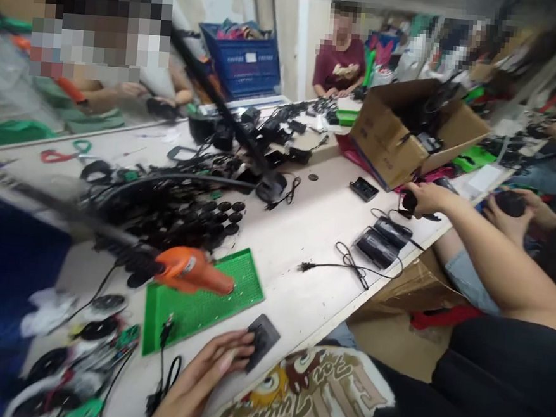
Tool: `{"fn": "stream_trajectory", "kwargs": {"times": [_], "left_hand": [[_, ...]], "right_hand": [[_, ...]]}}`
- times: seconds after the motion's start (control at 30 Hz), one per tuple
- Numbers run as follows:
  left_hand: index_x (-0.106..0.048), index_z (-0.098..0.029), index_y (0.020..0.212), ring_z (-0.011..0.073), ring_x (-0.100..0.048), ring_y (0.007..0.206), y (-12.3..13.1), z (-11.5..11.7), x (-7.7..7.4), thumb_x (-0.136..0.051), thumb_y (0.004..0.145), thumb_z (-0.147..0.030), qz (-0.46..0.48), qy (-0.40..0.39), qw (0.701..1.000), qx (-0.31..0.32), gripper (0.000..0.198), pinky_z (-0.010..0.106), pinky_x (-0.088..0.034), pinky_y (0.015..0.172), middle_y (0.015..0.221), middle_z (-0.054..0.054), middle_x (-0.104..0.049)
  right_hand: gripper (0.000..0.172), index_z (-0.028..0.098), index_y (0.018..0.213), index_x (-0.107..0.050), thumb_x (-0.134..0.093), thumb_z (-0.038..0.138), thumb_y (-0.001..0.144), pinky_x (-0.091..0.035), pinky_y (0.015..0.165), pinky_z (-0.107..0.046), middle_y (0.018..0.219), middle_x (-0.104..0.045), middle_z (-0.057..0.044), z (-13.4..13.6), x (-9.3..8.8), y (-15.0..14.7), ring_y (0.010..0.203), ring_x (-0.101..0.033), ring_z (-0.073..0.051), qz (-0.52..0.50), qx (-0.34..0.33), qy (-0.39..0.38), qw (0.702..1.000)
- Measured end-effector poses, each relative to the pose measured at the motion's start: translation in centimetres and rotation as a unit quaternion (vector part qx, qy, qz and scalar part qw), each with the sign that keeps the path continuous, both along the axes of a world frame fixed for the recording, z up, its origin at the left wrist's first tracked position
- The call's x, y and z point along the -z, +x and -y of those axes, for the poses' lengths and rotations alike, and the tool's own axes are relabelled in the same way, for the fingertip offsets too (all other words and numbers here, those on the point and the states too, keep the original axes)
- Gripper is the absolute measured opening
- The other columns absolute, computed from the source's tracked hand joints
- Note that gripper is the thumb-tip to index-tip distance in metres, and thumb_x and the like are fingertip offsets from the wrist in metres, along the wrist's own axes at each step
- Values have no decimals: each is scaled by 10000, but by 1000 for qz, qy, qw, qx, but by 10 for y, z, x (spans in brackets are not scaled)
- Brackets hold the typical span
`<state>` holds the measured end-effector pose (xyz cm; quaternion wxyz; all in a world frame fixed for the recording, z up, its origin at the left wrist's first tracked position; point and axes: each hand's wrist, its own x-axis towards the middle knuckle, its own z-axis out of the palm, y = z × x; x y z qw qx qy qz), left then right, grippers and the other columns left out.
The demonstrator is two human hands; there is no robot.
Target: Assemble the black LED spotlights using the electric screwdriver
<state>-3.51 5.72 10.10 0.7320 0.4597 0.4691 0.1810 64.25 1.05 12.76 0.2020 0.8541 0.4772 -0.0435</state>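
My left hand (209, 372) lies at the table's near edge, its fingers closed over the side of a dark grey square part (263, 339). Just beyond it lies a green studded mat (205, 299), with an orange power screwdriver (190, 271) hanging over it on a cable. My right arm reaches far to the right. There my right hand (424, 198) is wrapped round a small black device (408, 202) with a cord. Two black cylindrical units (383, 241) and a loose power cord (345, 264) lie below that hand.
A heap of black round parts and cables (172, 217) covers the left of the table. An open cardboard box (407, 135) stands at the far right, a blue crate (243, 63) at the back. Other people sit around; a neighbour's hand (509, 209) holds a black part.
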Motion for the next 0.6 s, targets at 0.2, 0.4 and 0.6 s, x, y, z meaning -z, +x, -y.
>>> {"fn": "stream_trajectory", "kwargs": {"times": [0.2,0.4,0.6], "left_hand": [[-730,-221,1224,280,-685,1198,21,-7,-11,-764,893,-543,54,13,998,42,464,385,-523,1076,1331,131,-719],[-720,-254,1248,272,-676,1225,16,-9,-3,-729,916,-567,60,45,995,60,457,403,-497,1111,1355,104,-711],[-764,-254,1176,341,-716,1180,-6,-23,41,-812,732,-739,29,37,998,-42,659,438,-559,1030,1313,139,-747]], "right_hand": [[1065,318,1602,-348,-879,585,718,-500,1030,-493,1402,-597,-152,-53,-12,-170,1252,-606,-365,-236,-179,234,926],[1277,315,1646,-45,-870,374,673,-562,1021,-566,1287,-616,-124,-111,80,-340,1109,-690,-321,-593,-14,350,725],[1392,584,1557,186,-822,213,671,-632,955,-640,1377,-651,-29,-122,139,-392,1163,-732,-406,-517,-73,427,739]]}}
